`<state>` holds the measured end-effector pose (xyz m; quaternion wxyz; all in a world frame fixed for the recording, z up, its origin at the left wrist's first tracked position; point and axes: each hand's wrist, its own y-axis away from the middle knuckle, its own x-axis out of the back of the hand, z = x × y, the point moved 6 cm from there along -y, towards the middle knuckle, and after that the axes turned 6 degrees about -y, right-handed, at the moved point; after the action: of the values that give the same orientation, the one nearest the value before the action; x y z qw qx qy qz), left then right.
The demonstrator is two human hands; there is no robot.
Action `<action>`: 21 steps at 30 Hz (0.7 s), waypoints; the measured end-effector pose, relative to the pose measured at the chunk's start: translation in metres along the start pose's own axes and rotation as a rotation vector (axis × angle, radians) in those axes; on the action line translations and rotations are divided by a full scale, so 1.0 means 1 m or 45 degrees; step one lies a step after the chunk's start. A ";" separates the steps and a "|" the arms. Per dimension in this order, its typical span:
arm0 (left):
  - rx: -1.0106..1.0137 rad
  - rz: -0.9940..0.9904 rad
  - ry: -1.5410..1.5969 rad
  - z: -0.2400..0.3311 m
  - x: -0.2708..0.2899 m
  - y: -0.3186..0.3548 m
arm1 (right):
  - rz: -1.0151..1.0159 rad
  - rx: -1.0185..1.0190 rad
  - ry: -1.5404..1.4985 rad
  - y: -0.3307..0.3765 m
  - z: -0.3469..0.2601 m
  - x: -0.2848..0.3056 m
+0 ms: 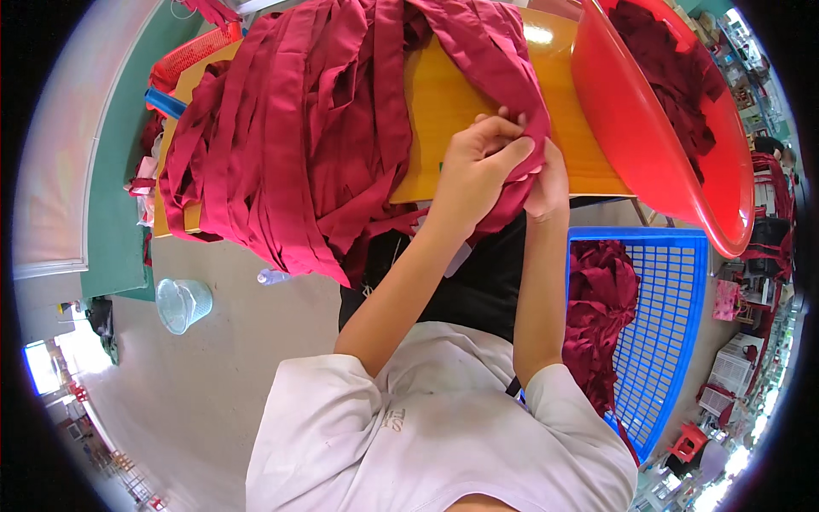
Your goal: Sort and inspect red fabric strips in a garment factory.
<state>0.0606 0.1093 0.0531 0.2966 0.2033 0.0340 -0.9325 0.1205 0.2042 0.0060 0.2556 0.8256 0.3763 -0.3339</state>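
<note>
Both of my hands meet over the front edge of the yellow wooden table [444, 111]. Between them runs a dark red fabric strip [486, 64] that comes down from the far side of the table. My left hand [485, 158] pinches it with thumb and bent fingers. On its right, my right hand [550, 181] grips the same strip from the side and below, its fingers partly hidden behind the cloth. A broad pile of dark red fabric strips [299, 128] covers the table's left half and hangs over the front edge.
A large red basin [614, 111] with dark red cloth [674, 81] tilts at the table's right. Below it stands a blue plastic basket [661, 316] holding bunched red fabric [601, 299]. A translucent bin [183, 305] and a bottle [273, 277] are on the floor at left.
</note>
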 end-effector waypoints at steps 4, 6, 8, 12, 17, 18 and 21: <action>-0.173 0.106 -0.247 0.006 -0.009 -0.007 | -0.132 -0.031 -0.039 0.002 -0.004 -0.008; -0.073 0.091 -0.043 -0.006 -0.008 -0.009 | -0.354 -0.069 -0.158 0.005 -0.007 -0.019; -0.091 0.100 -0.229 -0.013 0.001 -0.006 | -0.254 -0.020 -0.156 0.007 -0.007 -0.031; -0.129 0.161 -0.818 -0.009 0.009 0.024 | -0.307 -0.016 -0.345 0.005 -0.011 -0.014; -0.277 0.049 -1.277 -0.031 0.006 0.105 | -0.394 -0.147 -0.523 0.011 -0.011 -0.021; -0.295 -0.058 -1.374 -0.054 0.007 0.128 | -0.384 -0.142 -0.522 0.011 -0.011 -0.022; -0.152 0.008 -1.348 -0.112 0.036 0.167 | -0.359 -0.128 -0.369 0.008 -0.011 -0.024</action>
<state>0.1684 -0.0265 -0.0544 0.2869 -0.3124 -0.0681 -0.9030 0.1186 0.1960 0.0320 0.2986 0.6943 0.4636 -0.4625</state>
